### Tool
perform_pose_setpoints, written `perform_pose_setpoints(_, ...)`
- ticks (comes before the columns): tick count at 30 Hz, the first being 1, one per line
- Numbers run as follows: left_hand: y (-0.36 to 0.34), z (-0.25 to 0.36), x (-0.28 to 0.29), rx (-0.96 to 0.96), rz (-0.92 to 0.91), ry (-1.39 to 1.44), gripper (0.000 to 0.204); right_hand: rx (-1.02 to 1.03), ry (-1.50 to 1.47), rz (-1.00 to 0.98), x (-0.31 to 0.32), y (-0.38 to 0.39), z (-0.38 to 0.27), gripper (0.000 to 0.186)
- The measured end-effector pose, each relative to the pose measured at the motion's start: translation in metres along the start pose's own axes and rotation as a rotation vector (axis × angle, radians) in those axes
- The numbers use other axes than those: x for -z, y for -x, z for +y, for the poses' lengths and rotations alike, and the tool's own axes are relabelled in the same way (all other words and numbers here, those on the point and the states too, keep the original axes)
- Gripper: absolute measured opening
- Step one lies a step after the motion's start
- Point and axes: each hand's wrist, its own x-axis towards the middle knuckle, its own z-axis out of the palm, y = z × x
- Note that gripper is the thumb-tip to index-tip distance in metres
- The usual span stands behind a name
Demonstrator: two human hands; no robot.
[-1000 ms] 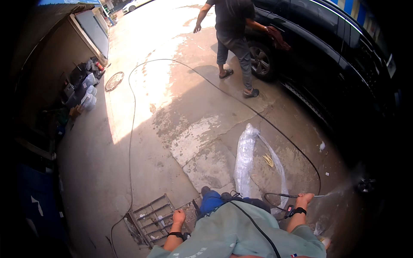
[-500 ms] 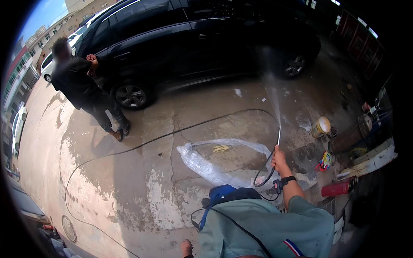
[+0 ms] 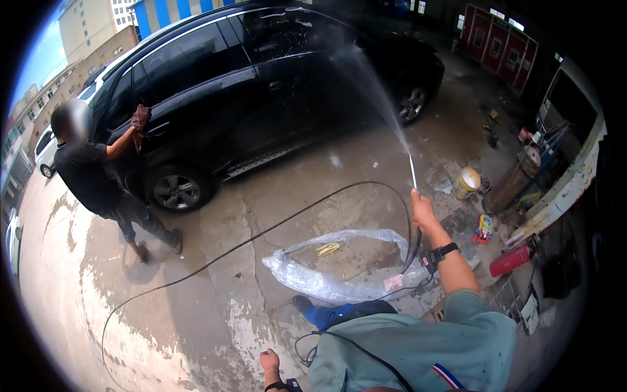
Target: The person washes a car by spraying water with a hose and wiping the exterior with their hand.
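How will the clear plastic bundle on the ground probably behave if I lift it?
The plastic bundle is likely floppy, since its thin tail curves loosely on the ground. Its shiny surface may feel slippery. Being long and wrinkled, it would probably sag.

Head-worn fisheye, forward and down over hands [image 3: 423, 212]

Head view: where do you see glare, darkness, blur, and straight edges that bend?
In the head view, sunlit ground at left glares; the lower side of the car sinks into darkness; the spray looks hazy and the co-worker's head blurred; the roofline bows.
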Motion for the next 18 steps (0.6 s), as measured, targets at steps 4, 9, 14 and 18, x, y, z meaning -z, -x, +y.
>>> perform_pose_setpoints(4, -0.022, 0.036, -0.004, -0.152, 0.053, 0.013, 0.037, 0.057, 0.112, 0.023, -0.023, -0.034, -0.051, 0.048)
perform_pose_setpoints(9, -0.026, 0.059, 0.024, -0.009, 0.063, -0.062, 0.043, 0.130, -0.031, 0.054, -0.059, -0.072, -0.125, 0.045)
perform_pose_setpoints(14, -0.021, 0.016, 0.030, 0.238, 0.012, -0.032, 0.049, 0.163, -0.064, -0.161, -0.111, -0.089, -0.195, 0.047)
perform_pose_setpoints(18, -0.022, 0.046, 0.048, 0.268, -0.113, -0.062, 0.050, 0.343, 0.165, -0.108, -0.153, -0.081, -0.233, 0.053)
